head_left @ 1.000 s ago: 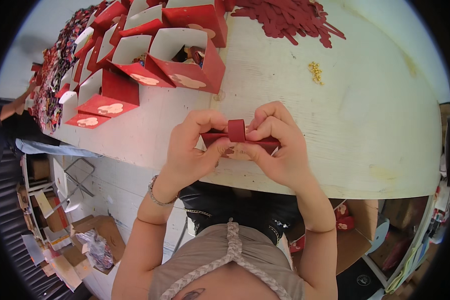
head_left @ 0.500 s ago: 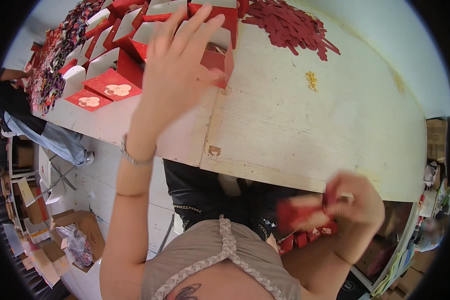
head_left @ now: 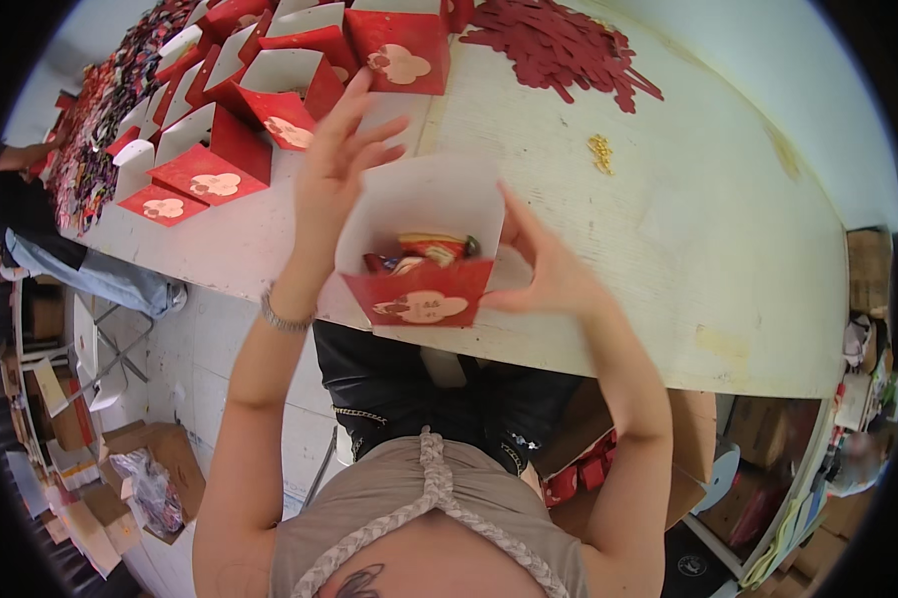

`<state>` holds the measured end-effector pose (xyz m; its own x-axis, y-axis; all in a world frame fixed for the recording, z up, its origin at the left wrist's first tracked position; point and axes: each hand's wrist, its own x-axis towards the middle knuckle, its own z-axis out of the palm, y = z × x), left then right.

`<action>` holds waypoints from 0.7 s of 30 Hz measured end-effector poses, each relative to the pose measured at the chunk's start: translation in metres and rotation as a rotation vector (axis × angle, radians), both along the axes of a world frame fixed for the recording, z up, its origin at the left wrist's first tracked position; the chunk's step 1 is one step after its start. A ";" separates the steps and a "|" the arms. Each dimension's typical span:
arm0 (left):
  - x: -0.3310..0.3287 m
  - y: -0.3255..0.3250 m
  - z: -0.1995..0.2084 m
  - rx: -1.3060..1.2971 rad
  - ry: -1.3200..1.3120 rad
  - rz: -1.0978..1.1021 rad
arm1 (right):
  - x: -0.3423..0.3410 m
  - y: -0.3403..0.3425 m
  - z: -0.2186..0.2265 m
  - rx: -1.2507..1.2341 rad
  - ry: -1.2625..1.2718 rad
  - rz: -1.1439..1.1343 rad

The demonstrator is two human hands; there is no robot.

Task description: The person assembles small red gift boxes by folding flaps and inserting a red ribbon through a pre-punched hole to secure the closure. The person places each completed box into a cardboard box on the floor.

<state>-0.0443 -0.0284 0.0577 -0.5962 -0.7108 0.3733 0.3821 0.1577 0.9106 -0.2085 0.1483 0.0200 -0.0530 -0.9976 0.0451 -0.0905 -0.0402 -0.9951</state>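
Observation:
An open-topped red gift box (head_left: 424, 301) with a white inside stands at the near edge of the table. Wrapped candies (head_left: 431, 249) fill its bottom. My right hand (head_left: 551, 261) grips the box's right side, thumb by the front and fingers along the back edge. To the left of it, my left hand (head_left: 337, 164) is raised with its fingers apart. It holds nothing that I can see. Several more open red boxes (head_left: 215, 159) are grouped at the far left, and one taller red box (head_left: 399, 60) stands just beyond my left fingertips.
Dark red flat strips (head_left: 569, 50) are heaped at the far side, with small gold pieces (head_left: 600, 154) nearer. Wrapped candies (head_left: 100, 140) pile up at the far left beside another person's arm (head_left: 25, 156). Under the table's right, a carton (head_left: 690, 439) holds red boxes.
My left hand has come back from the grouped boxes. An open box now stands before me. My right hand has let go of a red thing low on the right and come up to this box.

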 end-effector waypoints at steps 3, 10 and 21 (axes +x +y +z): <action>0.045 0.034 -0.033 0.413 0.100 0.085 | 0.031 0.007 0.004 -0.063 -0.009 -0.127; 0.030 0.072 -0.039 -0.050 -0.121 0.064 | 0.047 0.000 -0.019 -0.611 0.097 -0.351; 0.006 0.071 -0.038 -0.099 -0.151 0.217 | 0.050 0.001 -0.009 -0.496 0.283 -0.679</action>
<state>-0.0383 0.0429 0.0200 -0.4880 -0.7925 0.3658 0.1905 0.3123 0.9307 -0.1581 0.1489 0.0108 -0.5476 -0.6171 0.5651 -0.4918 -0.3090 -0.8140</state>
